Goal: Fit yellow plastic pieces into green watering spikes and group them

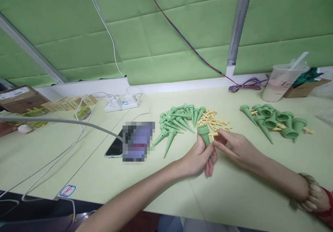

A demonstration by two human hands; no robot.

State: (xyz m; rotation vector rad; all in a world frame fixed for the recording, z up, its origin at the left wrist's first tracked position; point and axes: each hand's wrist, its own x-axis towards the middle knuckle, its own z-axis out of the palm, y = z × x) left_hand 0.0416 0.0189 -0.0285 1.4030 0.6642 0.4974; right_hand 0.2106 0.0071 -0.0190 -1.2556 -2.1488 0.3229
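My left hand (196,157) is closed around a green plastic watering spike (203,132), its wide open end up. At the spike's side, a yellow T-shaped valve (213,135) sits between the fingertips of my right hand (235,145), which is pinched. How far the valve goes into the spike I cannot tell. Just beyond my hands is a heap of loose yellow valves (212,119). To its left lies a pile of green spikes (179,117). On the right is a second group of green spikes (272,119), several with yellow valves showing at their sides.
Left of the spikes lies a phone (113,148), partly blurred out. A white power strip (122,103) with trailing cables stands behind it. A plastic cup with a straw (275,83) and a small cardboard box (301,88) are at the back right. Another person's hand (7,128) shows far left.
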